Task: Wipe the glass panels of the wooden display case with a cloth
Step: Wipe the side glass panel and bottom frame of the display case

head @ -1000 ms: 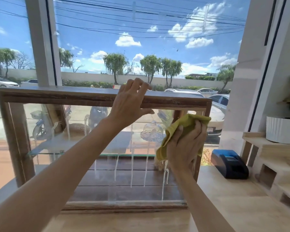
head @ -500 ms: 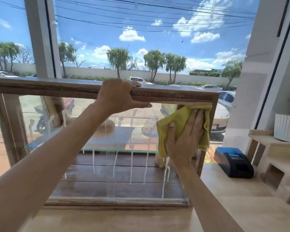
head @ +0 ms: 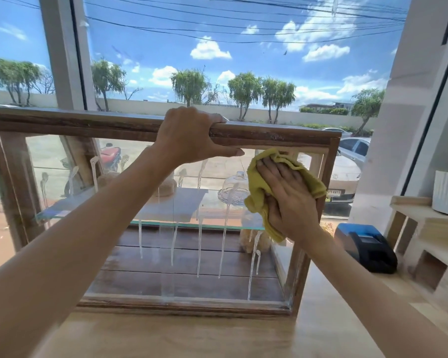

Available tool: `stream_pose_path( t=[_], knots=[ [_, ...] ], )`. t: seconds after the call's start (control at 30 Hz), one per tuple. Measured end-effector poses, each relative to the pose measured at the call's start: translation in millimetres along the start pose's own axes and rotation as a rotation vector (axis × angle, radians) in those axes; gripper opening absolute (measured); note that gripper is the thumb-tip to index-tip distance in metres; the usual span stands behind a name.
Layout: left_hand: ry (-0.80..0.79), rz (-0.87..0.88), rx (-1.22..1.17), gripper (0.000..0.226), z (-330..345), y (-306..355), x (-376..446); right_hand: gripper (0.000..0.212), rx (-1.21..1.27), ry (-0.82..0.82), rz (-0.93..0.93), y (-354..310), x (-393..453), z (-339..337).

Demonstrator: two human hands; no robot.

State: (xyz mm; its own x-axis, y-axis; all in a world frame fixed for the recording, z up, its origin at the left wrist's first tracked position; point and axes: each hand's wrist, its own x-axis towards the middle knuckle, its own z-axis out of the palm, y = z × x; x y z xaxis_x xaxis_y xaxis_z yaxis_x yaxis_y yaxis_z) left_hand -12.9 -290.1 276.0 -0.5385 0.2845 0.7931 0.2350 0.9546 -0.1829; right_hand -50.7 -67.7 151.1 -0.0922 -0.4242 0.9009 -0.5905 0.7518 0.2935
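Right hand (head: 287, 200) flat, fingers straight, pressing yellow cloth (head: 282, 177) on front glass (head: 166, 241), upper right corner. Left hand (head: 189, 135) grips case (head: 75, 122) top rail, fingers curled over, thumb under. White drips run down glass. Case sits on wood counter (head: 192, 337); black printer (head: 367, 249) just right of it.

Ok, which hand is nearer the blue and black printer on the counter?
Right. The right hand presses the yellow cloth on the glass just left of the printer; the left hand holds the case's top rail, farther left.
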Motion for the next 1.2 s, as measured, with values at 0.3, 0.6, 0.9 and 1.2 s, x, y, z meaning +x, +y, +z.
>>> stream_pose_path(
  t=[0.3, 0.6, 0.9, 1.2],
  knots=[
    [0.048, -0.001, -0.005, 0.087, -0.2, 0.6, -1.7, 0.051, -0.083, -0.037, -0.080, 2.4, 4.1, -5.6],
    [0.081, 0.006, -0.021, 0.090, 2.0, -0.8, -1.9, 0.057, -0.140, -0.054, -0.058, 2.2, -0.3, -2.9],
    [0.098, 0.017, -0.011, 0.088, 7.1, 3.4, 1.5, 0.048, 0.007, -0.091, -0.095, -0.9, -18.3, 0.0],
    [0.094, 0.011, -0.013, 0.082, 6.9, 3.3, 1.4, 0.042, 0.048, -0.217, -0.170, -20.5, -96.8, 22.6]
  ],
)
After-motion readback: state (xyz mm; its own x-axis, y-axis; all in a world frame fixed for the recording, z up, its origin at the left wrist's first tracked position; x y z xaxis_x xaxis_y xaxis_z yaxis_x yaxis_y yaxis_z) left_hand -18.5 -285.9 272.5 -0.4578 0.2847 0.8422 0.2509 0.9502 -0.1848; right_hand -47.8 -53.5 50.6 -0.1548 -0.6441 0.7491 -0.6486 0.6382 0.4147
